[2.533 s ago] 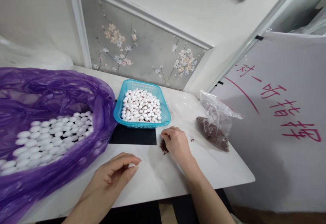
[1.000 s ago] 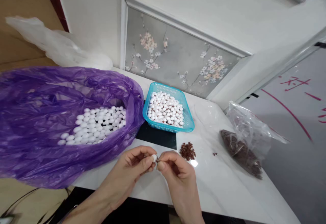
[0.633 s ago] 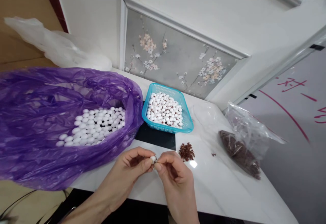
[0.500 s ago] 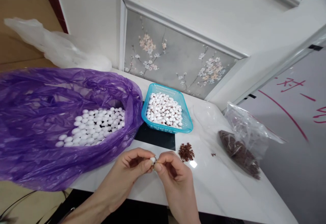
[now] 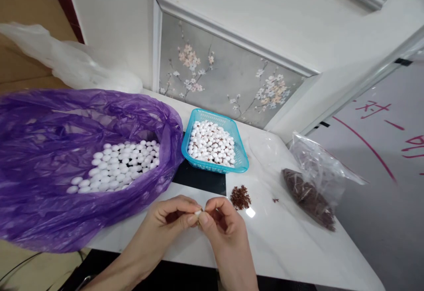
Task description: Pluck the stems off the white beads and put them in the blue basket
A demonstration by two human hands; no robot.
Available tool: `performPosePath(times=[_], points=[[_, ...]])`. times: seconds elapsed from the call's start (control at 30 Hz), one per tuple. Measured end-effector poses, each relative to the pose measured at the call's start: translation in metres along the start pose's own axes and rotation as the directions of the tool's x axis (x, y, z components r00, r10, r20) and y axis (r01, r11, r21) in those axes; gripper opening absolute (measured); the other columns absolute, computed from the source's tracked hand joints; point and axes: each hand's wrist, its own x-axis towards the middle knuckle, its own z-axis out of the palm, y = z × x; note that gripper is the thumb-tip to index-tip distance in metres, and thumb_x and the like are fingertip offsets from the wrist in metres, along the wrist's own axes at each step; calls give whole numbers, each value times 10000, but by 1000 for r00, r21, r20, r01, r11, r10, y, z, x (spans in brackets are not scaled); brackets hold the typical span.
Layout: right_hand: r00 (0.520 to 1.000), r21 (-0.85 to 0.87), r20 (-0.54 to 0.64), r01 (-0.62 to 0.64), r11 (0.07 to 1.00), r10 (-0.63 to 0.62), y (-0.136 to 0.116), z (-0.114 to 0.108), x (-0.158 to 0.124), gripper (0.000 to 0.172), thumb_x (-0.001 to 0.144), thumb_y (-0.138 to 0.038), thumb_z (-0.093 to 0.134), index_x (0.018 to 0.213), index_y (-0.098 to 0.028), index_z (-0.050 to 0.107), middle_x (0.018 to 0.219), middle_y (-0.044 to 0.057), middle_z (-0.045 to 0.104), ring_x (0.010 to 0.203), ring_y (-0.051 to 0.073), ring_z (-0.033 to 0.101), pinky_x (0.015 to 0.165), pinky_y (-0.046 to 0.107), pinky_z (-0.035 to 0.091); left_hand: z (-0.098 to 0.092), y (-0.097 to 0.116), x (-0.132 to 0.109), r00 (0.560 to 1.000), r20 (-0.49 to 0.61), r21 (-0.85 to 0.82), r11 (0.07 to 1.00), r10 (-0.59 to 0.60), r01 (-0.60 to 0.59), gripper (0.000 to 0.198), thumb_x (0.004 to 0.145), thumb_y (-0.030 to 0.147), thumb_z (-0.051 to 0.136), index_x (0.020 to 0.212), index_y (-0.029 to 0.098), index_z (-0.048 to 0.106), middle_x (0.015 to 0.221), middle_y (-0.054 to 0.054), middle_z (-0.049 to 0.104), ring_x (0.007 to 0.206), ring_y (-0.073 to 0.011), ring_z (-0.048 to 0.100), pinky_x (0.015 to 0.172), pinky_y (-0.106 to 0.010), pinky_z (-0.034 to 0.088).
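On my feed I count one left hand (image 5: 160, 227), one right hand (image 5: 233, 236) and one white piece (image 5: 198, 213) near the front edge of the worktop (image 5: 281, 242). I have one purple bag (image 5: 115, 207) at its left end, one blue basket (image 5: 213, 166) by the back edge, one brown heap (image 5: 240, 197), one clear bag (image 5: 308, 177) near the right edge.

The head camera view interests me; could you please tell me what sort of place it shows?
Probably an indoor workspace, perhaps in a home or office: a white table bears a blue basket of small white pieces, and a whiteboard with red writing stands at right.
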Motion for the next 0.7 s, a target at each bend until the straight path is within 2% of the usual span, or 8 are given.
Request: performPosePath(times=[0.23,0.3,0.4,0.47,0.53,0.6,0.7], points=[[1000,129,-4,29,991,-29,0,8,3,207,805,-315,677,849,-223,496,752,-51,493,680,93,497,643,212,429,1,2,0,1000,-19,47,999,-18,19,58,768,220,696,747,220,749,800,-19,692,780,-158,620,734,-238,486],[998,170,14,50,984,-53,0,9,4,189,813,-305,669,860,-228,503,788,-48,496,679,89,507,643,214,431,3,5,0,998,-25,-4,998,-60,60,51,765,227,702,743,215,746,779,-12,689,766,-142,609,728,-218,484],[995,216,70,53,975,-70,1,4,4,136,853,-322,621,895,-230,530,825,-34,514,664,87,508,648,228,432,5,8,0,987,3,-168,973,-160,158,48,765,238,709,744,205,738,695,12,657,691,-100,589,665,-170,482],[996,148,45,65,987,-73,1,-3,3,133,886,-354,570,934,-231,550,829,-26,530,658,90,503,656,231,427,5,10,-1,975,7,-263,941,-220,214,38,757,236,722,759,201,735,693,22,646,664,-78,584,642,-147,483],[997,1,-30,75,997,-75,0,-12,2,161,902,-379,536,956,-230,566,779,-27,539,664,102,505,666,229,420,4,11,-1,964,-11,-323,913,-267,249,60,738,235,742,788,202,741,747,18,668,680,-69,597,658,-137,493],[994,-137,-81,59,989,-70,-1,-20,-2,186,898,-395,532,938,-222,587,700,-32,538,657,115,502,660,227,411,3,11,-2,952,-29,-357,893,-305,275,109,717,238,762,819,200,752,807,0,697,715,-74,617,696,-138,506],[991,-249,-115,37,968,-67,2,-33,-9,230,881,-424,535,861,-208,612,620,-31,530,628,131,498,637,231,400,1,11,-3,947,-29,-383,878,-321,286,181,689,270,784,848,187,762,855,-29,720,774,-98,637,749,-150,519]])
